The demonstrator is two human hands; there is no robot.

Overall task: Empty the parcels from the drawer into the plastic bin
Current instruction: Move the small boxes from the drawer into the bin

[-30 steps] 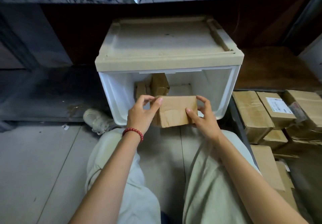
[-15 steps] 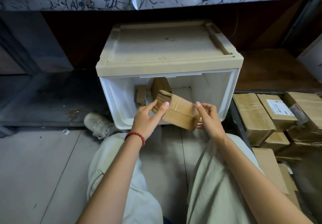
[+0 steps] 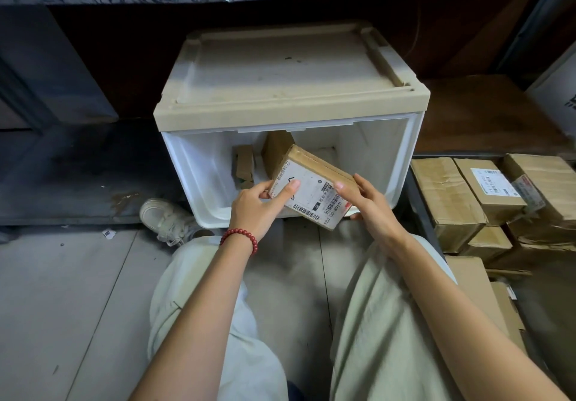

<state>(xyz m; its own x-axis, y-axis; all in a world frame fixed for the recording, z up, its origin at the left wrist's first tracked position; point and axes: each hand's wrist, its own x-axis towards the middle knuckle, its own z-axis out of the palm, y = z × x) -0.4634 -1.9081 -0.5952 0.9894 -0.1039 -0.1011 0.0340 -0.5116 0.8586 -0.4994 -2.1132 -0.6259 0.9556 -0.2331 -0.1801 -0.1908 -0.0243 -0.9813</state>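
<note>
My left hand [image 3: 255, 209] pinches the left end of a labelled parcel [image 3: 311, 190] and my right hand [image 3: 372, 212] grips its right end. It is tilted, label up, just before the open white drawer [image 3: 202, 179]. Inside, at the back, stand a small parcel [image 3: 244, 167] and a taller parcel [image 3: 276, 151]. At my right lie packed cardboard boxes [image 3: 445, 195]. At the left is a pale shoe [image 3: 165, 218].

You've got a matt brown cardboard parcel [image 3: 313, 190] with a white paper label; the drawer [image 3: 199, 170] looks like smooth white plastic.
</note>
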